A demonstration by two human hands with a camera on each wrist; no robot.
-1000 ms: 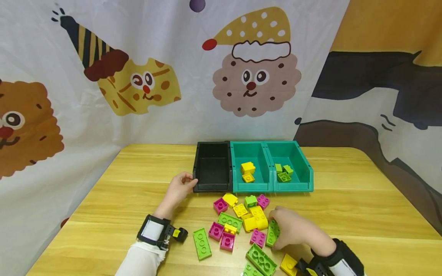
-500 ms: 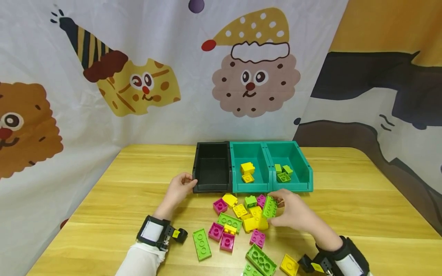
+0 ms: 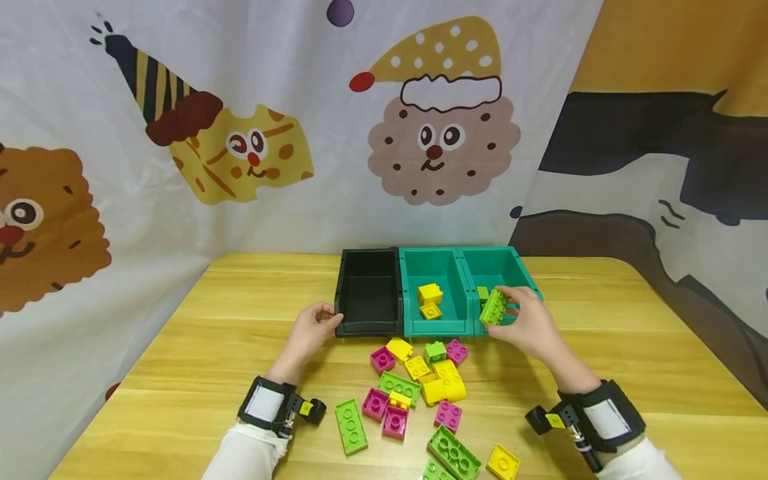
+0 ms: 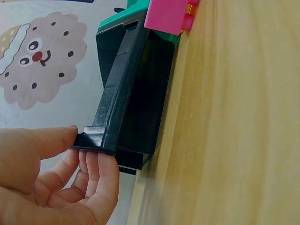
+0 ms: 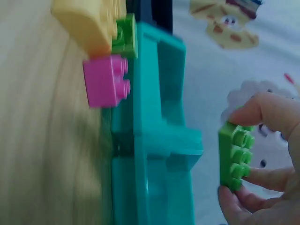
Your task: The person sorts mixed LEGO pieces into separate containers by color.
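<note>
A long green toy brick [image 3: 493, 307] is pinched between the thumb and fingers of my right hand [image 3: 528, 321], over the front of the right teal bin [image 3: 510, 267]. In the right wrist view the studs of this green brick [image 5: 236, 154] face the palm. My left hand [image 3: 311, 328] grips the front left corner of the black bin [image 3: 370, 325]; the left wrist view shows thumb above and fingers below its rim [image 4: 93, 136]. Inside the middle teal bin [image 3: 441, 327] lie yellow bricks [image 3: 430, 293]. Behind the held brick, a small green brick [image 3: 483, 293] shows in the right bin.
Loose bricks lie on the wooden table [image 3: 600, 360] before the bins, among them a magenta brick [image 3: 395, 423], a green brick [image 3: 351, 427] and a yellow brick [image 3: 503, 461]. A printed cloth [image 3: 336, 220] hangs behind the table.
My right hand has picked the long green brick up from the pile and carried it forward to the right teal bin. The left hand has stayed on the black bin.
</note>
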